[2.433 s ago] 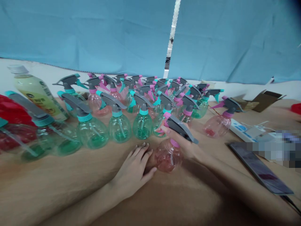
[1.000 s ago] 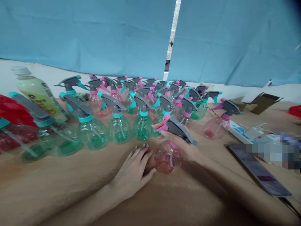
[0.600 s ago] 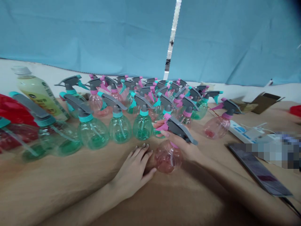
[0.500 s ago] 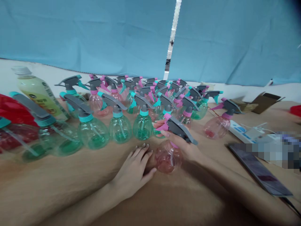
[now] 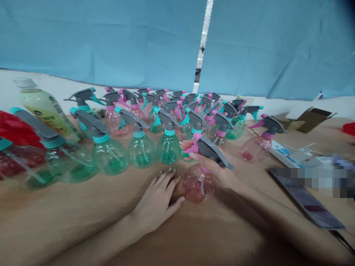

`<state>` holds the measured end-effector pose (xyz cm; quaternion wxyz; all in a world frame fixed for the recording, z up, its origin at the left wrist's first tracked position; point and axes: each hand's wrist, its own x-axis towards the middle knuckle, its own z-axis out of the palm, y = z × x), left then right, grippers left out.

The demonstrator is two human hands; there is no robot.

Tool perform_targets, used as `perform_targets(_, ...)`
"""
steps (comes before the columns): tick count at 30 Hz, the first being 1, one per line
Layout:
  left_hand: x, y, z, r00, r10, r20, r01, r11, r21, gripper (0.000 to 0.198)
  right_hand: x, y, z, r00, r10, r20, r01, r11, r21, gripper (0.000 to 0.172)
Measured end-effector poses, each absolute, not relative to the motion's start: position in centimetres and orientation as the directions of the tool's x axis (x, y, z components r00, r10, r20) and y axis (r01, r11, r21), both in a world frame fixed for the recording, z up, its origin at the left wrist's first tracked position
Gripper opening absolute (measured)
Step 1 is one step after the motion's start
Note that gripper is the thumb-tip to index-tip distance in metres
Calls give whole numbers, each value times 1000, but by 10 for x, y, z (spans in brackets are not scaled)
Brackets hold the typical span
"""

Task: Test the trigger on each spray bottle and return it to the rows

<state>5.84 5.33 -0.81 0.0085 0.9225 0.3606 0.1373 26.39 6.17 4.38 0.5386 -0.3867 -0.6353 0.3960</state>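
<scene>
A clear pink spray bottle with a grey and pink trigger head stands on the table in front of me. My right hand is around its neck from the right side, with the thumb near the trigger and the fingertips showing behind it. Part of that hand is hidden by the grey head. Just left of the bottle, my left hand lies palm down on the wood, fingers stretched out and holding nothing. Behind both hands stands a green spray bottle, one of several in a row.
More pink and green spray bottles crowd the back. A labelled drink bottle leans at left beside a red bag. To the right are a lone pink spray bottle, a power strip, a phone and an open cardboard box.
</scene>
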Motion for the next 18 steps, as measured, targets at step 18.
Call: perform_targets(18, 58, 53, -9, 704, 665, 251, 662, -742, 109, 47, 262, 60, 54, -153, 904, 399, 76, 413, -908, 11)
